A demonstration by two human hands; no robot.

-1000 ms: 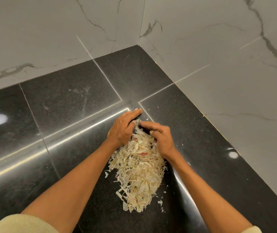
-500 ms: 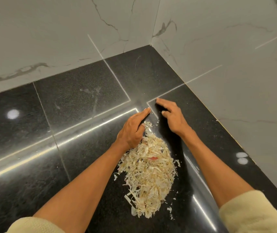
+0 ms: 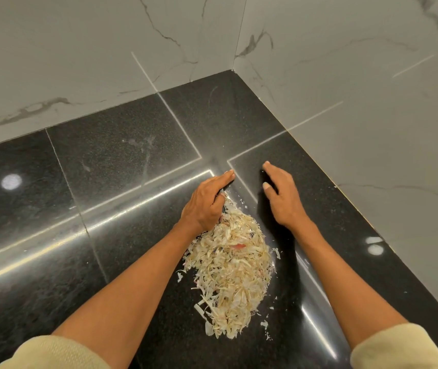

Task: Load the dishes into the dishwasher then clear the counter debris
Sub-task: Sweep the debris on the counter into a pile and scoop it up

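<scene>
Hands first: the left hand (image 3: pixel 207 206) lies on edge against the far left shoulder of the pile of peelings (image 3: pixel 232 272), fingers straight and together, their side pressed to the black bench (image 3: pixel 122 161) like a scraper blade. The right hand (image 3: pixel 283 198) is set apart from it, to the right of the pile's far end, fingers extended and loosely together, holding nothing; whether its fingertips touch the stone or hover just over it I cannot tell. Neither hand grips anything.

That pile, pale dry shreds with one small pink scrap near its middle, sits between the two forearms and tapers toward the person. A few loose flakes (image 3: pixel 276 253) lie just off its right flank, and more are scattered near its near tip.

Risks, as I judge them. The shreds look light and papery, so a quick sweep could flick them outward instead of gathering them, most likely through the open gap between the two hands at the far end. If the right hand closes in without its edge flat on the stone, thin flakes may slip underneath and stay behind. The polished surface gives little friction, so the heap could smear into a long trail when pulled. Cream sleeves (image 3: pixel 61 352) hang near the pile's near end and could drag bits along. Any scooping lift with bare palms would probably shed pieces from the sides.
</scene>
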